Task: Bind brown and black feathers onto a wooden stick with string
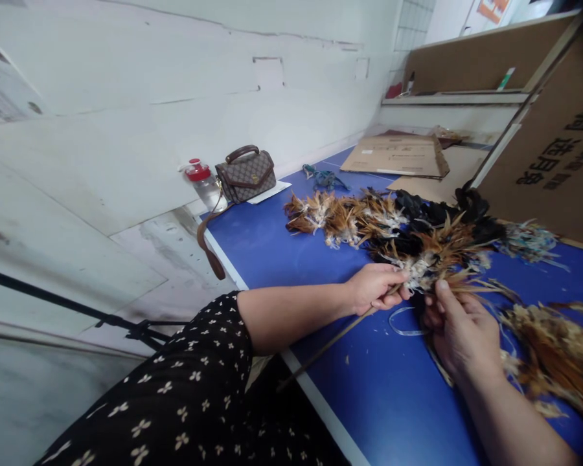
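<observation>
step in hand: apparently working brown feathers around a stick, with both hands close together at their pale ends.
left hand (381, 288): thumb and fingers closed in a pinch, no gap showing, on a thin, straight brown stick (333, 345), just beside the feathers' pale ends.
right hand (466, 330): fingers curled under, thumb laid over them, nearly closed; i cannot tell what, if anything, is pinched there.
stick: slants from the left hand down past the edge of a smooth blue tabletop (282, 252) with a pale rim; its upper end is lost among feathers.
feathers at work: a loose, pointed orange-brown cluster (449, 243) with whitish ends, just beyond both hands.
next move: likely calls for a steady left pinch, and a fine right fingertip grip that keeps the feather ends flat to the stick.
in the way: a thin, clear looped cord (411, 333) lies between the hands and could snag; glossy black curled feathers (466, 204) crowd the cluster from behind.
right side: a loose tan and brown feather pile (563, 349) near the right wrist.
far row: fluffy brown feather bundles with white ends (340, 217).
back: a flat tan cardboard sheet (393, 155), a brown patterned handbag (250, 178) and a clear bottle with a red lid (208, 184), all well apart from the hands.
</observation>
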`<state>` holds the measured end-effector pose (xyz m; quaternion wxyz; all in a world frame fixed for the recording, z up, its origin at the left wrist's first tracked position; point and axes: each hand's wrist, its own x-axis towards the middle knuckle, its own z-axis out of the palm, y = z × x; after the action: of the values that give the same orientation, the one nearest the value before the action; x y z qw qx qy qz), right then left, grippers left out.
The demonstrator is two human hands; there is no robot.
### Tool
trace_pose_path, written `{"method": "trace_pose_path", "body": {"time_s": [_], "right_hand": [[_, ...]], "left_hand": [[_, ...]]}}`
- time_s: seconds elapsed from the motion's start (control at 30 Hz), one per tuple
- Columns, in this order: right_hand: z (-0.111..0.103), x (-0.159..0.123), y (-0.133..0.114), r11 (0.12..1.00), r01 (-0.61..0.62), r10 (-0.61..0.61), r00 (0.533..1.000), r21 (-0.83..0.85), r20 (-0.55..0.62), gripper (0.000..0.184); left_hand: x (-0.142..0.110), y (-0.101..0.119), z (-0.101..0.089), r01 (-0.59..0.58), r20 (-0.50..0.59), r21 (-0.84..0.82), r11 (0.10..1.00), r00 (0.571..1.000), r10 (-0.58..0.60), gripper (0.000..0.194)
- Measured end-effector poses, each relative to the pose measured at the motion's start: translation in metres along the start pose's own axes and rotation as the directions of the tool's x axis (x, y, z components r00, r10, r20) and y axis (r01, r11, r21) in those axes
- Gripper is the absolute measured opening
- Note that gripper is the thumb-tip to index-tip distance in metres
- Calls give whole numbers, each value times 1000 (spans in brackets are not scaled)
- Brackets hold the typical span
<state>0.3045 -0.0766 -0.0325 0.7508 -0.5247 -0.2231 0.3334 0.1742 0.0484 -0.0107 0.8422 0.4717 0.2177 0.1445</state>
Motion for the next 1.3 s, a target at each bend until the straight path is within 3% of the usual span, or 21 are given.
{"method": "trace_pose_path", "body": {"time_s": [0.2,0.37,0.5,0.6,0.77,0.9,1.1,1.3], "right_hand": [[-4,-5,2,990,40,-26,994,-133,107,55],[-9,-11,6,929,86,-17,981,-359,191,61],[2,-26,6,851,204,-61,954,-484,295,59],[13,-35,2,797,346,-132,899,-495,417,50],[16,-38,-18,621,595,-240,764,-511,599,36],[13,-36,-39,509,697,-272,686,-504,675,31],[14,-42,-59,370,759,-124,612,-536,781,34],[8,-55,-59,308,789,116,523,-531,845,35]], "left_hand": [[3,5,-6,-10,-55,-16,1000,998,9,45],[15,10,-11,-108,-156,-121,987,984,88,30],[22,16,-16,-200,-288,-197,960,948,138,22],[26,19,-19,-254,-352,-210,944,921,169,23],[33,18,-23,-309,-373,-215,927,903,214,33],[38,18,-27,-328,-394,-241,913,893,217,40],[42,21,-30,-395,-407,-313,864,878,253,40],[43,28,-30,-393,-456,-369,842,866,204,19]]}}
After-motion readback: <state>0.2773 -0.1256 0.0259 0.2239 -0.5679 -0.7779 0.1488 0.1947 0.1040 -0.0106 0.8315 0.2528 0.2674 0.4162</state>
